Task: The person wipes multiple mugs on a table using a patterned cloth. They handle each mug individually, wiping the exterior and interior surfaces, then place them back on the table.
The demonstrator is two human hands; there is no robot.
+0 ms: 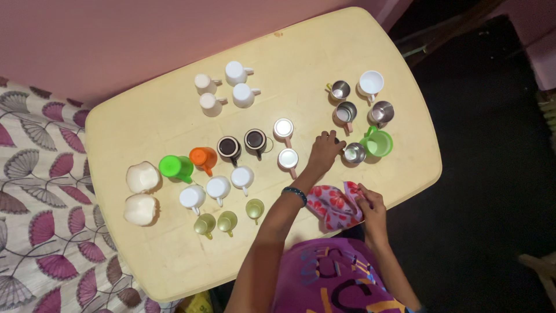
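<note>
My left hand [324,152], with a dark bracelet at the wrist, rests fingers-down on the cream plastic table [145,122]. It sits between a pink cup with a white top [288,159] and a steel cup [354,153]. Something small and dark shows at its fingertips, but I cannot tell whether it is gripped. My right hand [370,204] is at the table's near edge, closed on a pink floral cloth [331,206] lying partly on the table. A green cup [378,143] stands just beyond the steel cup.
Cups stand in groups: white mugs [238,73] at the back, steel cups [346,112] and a white cup [370,83] at the right, two dark cups [229,148], orange [203,157] and green [175,168] cups, olive cups [227,221], cream jugs [142,177]. A patterned sheet [40,174] lies to the left.
</note>
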